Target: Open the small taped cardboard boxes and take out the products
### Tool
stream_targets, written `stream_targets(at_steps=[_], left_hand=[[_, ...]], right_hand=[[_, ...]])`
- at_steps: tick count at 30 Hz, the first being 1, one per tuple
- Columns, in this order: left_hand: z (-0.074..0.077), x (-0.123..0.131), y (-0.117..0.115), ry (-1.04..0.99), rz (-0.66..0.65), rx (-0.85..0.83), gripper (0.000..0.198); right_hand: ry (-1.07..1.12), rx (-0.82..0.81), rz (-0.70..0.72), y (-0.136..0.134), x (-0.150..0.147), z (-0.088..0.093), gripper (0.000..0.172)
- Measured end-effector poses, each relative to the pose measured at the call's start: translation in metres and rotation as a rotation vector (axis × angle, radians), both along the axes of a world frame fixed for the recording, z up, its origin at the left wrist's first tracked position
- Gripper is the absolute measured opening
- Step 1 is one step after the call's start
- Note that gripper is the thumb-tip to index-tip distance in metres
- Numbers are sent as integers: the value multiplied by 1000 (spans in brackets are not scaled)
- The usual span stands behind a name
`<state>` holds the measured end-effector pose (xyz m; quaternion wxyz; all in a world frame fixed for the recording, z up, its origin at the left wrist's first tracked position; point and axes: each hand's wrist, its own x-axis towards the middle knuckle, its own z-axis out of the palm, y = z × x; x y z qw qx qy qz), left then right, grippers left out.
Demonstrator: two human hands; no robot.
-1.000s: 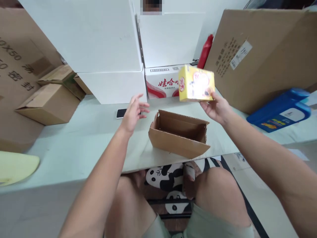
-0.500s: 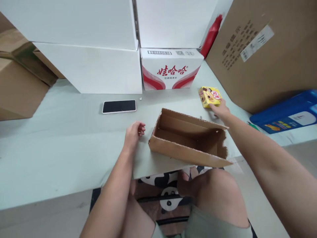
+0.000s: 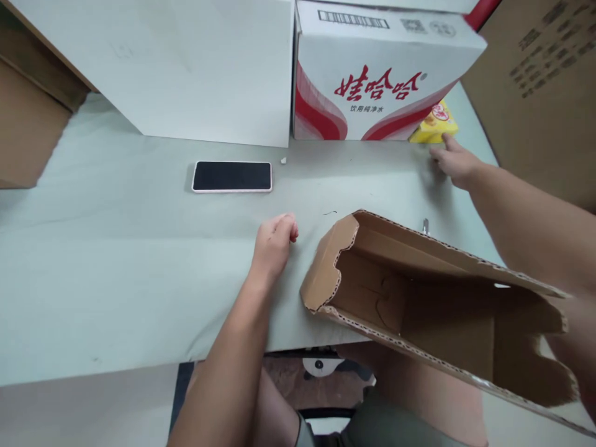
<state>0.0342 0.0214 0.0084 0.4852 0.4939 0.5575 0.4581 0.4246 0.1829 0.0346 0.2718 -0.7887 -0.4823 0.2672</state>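
My left hand (image 3: 274,239) rests on the pale green table (image 3: 116,261) with its fingers curled into a loose fist and nothing in it. It lies just left of an open brown cardboard box (image 3: 419,304) that hangs over the table's near edge. My right hand (image 3: 454,162) reaches to the far right with its fingers stretched out. One fingertip touches a small yellow snack box (image 3: 435,123), which stands on the table against a red-and-white carton (image 3: 372,74).
A black phone (image 3: 231,176) lies face up beyond my left hand. A large white carton (image 3: 186,68) stands behind it. Brown cardboard boxes flank the table at far left (image 3: 23,118) and far right (image 3: 535,74). My knees show below the table edge.
My right hand carried the yellow box from above the cardboard box to the table beside the red-and-white carton and released it. My left hand dropped to the table and curled shut.
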Motion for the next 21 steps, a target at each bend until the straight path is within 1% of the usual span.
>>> stream_targets(at_steps=[1, 3, 5, 6, 8, 10, 11, 13, 15, 16, 17, 19, 20, 21], left_hand=[[1, 0, 0, -12, 3, 5, 39], [3, -1, -2, -48, 11, 11, 39], [5, -2, -4, -98, 14, 16, 38], [6, -3, -5, -126, 16, 19, 38], [7, -5, -8, -181, 28, 23, 39], [8, -7, -10, -231, 53, 18, 41], [7, -7, -11, -253, 65, 15, 42], [6, -7, -13, -295, 84, 11, 43], [5, -6, -14, -340, 103, 7, 42], [4, -5, -14, -362, 115, 3, 42], [3, -5, -15, -381, 126, -2, 42], [1, -5, -17, -404, 145, -11, 42], [1, -6, -18, -406, 150, -12, 42], [1, -6, -19, -405, 149, -11, 42]], right_hand=[[10, -15, 0, -10, 0, 5, 57], [23, -19, 0, -39, -1, 17, 39], [34, -4, 10, -78, -2, 33, 26], [58, 6, 17, -100, -4, 41, 22], [154, 23, 36, -148, -9, 61, 21], [261, 19, 52, -195, -20, 81, 25], [282, 0, 59, -215, -27, 91, 28], [226, -80, 67, -248, -46, 107, 36], [129, -201, 64, -269, -65, 119, 46], [91, -261, 33, -276, -73, 123, 44], [72, -318, -25, -280, -80, 126, 35], [113, -430, -186, -286, -88, 128, 10], [165, -464, -262, -289, -91, 128, 6], [232, -475, -316, -291, -92, 128, 8]])
